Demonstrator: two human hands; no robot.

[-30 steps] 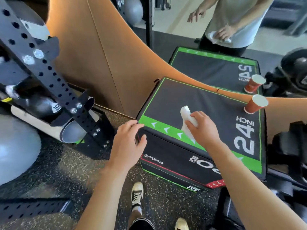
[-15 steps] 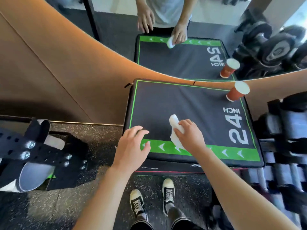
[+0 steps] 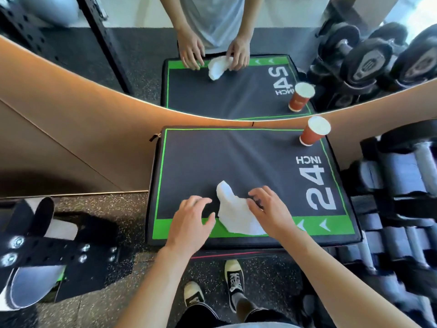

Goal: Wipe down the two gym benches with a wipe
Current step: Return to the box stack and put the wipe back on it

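Both hands now spread the wipe (image 3: 234, 214) flatter.

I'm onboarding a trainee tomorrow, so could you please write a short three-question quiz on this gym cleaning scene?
1. True or false: the orange paper cup stands at the far right corner of the black, green-edged padded box.
2. Which hand touches the crumpled white wipe: A left hand, B right hand, C neither?
3. Fill in: the white number printed on the box top is ___.

Key: 1 true; 2 B; 3 24.
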